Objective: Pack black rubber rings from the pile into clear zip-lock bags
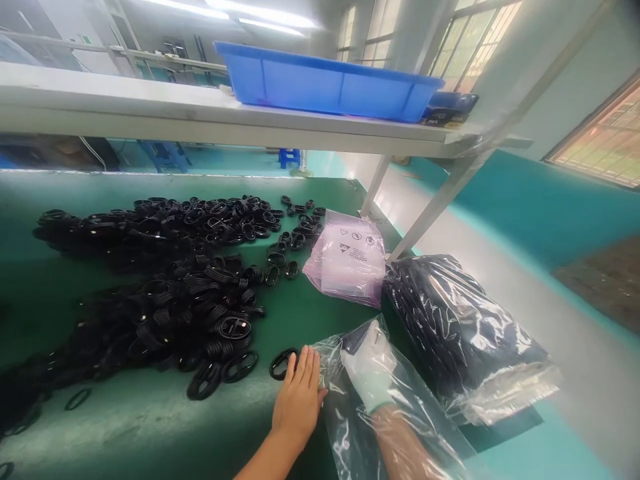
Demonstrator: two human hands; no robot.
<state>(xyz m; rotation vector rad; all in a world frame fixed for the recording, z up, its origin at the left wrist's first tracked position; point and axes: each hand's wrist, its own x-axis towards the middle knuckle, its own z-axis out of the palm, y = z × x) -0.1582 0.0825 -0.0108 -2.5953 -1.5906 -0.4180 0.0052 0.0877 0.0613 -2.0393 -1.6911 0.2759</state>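
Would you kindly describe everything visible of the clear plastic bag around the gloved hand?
The clear plastic bag looks thin, glossy and wrinkled, with no printing visible. It lies at the near right of the green tabletop, its near end out of frame. The gloved right hand appears to be inside, near its far end. The left hand is at its left edge, apparently touching it.

Observed: clear, glossy plastic bag (425,400), creased, at five o'clock in view; black, oval-coiled cable (275,367), lying flat between six and seven.
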